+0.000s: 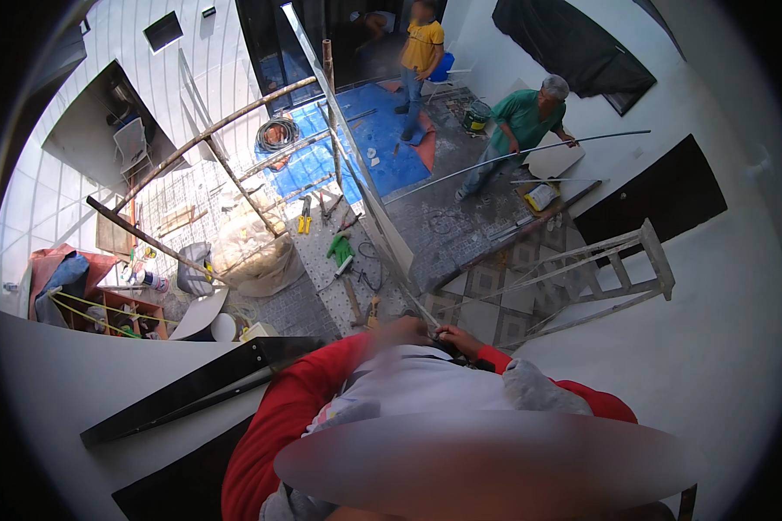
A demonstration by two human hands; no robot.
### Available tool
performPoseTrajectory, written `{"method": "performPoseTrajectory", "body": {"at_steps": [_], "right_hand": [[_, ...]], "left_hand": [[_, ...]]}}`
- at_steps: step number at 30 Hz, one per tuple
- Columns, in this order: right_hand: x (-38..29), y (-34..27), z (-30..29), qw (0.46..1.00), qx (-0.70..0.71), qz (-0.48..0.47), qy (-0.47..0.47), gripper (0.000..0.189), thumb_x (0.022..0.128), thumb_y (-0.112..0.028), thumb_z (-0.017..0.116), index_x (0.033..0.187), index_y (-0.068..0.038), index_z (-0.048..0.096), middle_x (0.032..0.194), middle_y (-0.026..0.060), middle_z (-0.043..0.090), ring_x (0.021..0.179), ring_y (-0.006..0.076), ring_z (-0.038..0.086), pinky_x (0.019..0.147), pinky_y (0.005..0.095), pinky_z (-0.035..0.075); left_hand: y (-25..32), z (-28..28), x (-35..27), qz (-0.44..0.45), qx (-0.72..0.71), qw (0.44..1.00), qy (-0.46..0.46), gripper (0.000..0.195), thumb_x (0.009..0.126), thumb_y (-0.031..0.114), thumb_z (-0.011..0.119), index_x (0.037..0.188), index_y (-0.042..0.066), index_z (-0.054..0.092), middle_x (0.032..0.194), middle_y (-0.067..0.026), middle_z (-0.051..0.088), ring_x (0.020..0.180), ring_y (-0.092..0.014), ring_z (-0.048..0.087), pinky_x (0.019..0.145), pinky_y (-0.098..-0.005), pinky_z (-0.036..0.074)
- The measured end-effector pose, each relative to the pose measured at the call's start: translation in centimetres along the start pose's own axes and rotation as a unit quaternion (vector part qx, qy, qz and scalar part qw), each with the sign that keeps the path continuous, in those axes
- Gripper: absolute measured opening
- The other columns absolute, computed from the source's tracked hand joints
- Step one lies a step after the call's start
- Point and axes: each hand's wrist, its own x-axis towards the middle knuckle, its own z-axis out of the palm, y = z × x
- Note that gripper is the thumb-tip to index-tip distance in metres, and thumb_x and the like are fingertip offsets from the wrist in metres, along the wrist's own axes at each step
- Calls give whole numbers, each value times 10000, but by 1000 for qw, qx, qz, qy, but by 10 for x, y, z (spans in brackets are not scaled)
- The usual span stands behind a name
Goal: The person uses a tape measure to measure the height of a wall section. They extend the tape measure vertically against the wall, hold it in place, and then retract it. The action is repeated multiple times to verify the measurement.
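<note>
A long, thin metal profile [311, 58] stretches away from me, its near end at my waist. My right hand [461, 340] is closed around that near end. Beside it, my left hand [409, 331] is at the same end, partly blurred, its fingers curled on the metal. Below the profile, a speckled platform board [313, 254] carries yellow-handled snips [305, 216], red-handled pliers [328, 210], a green glove [341, 246] and a hammer [352, 301]. A pale tube [344, 266] lies by the glove.
Rusty scaffold tubes [205, 135] rise at left. A stepladder [625, 277] stands at right. Below, a person in green [524, 120] holds a long rod [599, 137]; another in yellow [425, 42] stands on a blue tarp [391, 156]. A plastic-wrapped bundle [251, 260] sits beside the board.
</note>
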Motion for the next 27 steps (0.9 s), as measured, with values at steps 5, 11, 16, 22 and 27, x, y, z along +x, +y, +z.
{"method": "performPoseTrajectory", "body": {"at_steps": [5, 11, 16, 22, 27], "right_hand": [[5, -7, 4, 1000, -15, -11, 8, 466, 1014, -381, 524, 1315, -31, 587, 1266, 101, 608, 1199, 196, 541, 1054, 322, 389], [7, -28, 7, 996, 88, 17, 18, 440, 1039, -450, 474, 1321, -131, 585, 1128, -8, 618, 953, 89, 594, 790, 248, 502], [19, -49, 14, 988, 3, -154, 5, 514, 1042, -502, 432, 1379, -130, 545, 1004, -21, 614, 801, 38, 561, 629, 192, 459], [19, -65, 23, 994, 54, -99, -6, 538, 1049, -508, 412, 1403, -121, 531, 1067, -5, 617, 888, 46, 559, 761, 193, 460], [23, -55, 29, 990, 13, -143, 7, 554, 1058, -499, 395, 1407, -91, 532, 1277, 61, 588, 1149, 117, 529, 1010, 258, 396]], "left_hand": [[11, -6, -9, 12, 70, 997, 7, 293, 819, 251, 666, 984, 15, 718, 966, -236, 702, 927, -412, 676, 831, -483, 528], [22, -14, -18, 40, 122, 977, 170, 173, 826, 116, 585, 821, -5, 709, 814, -254, 684, 819, -442, 679, 763, -526, 545], [26, -17, -21, 7, 117, 974, 192, 159, 808, 125, 597, 796, -11, 678, 776, -235, 678, 750, -424, 674, 715, -528, 541], [32, -20, -28, -32, 165, 967, 189, 141, 810, 115, 610, 891, 24, 681, 840, -174, 695, 806, -373, 692, 710, -484, 544], [31, -17, -31, -41, 159, 965, 202, 130, 821, 102, 593, 888, 26, 674, 851, -172, 688, 811, -370, 686, 714, -484, 541]]}}
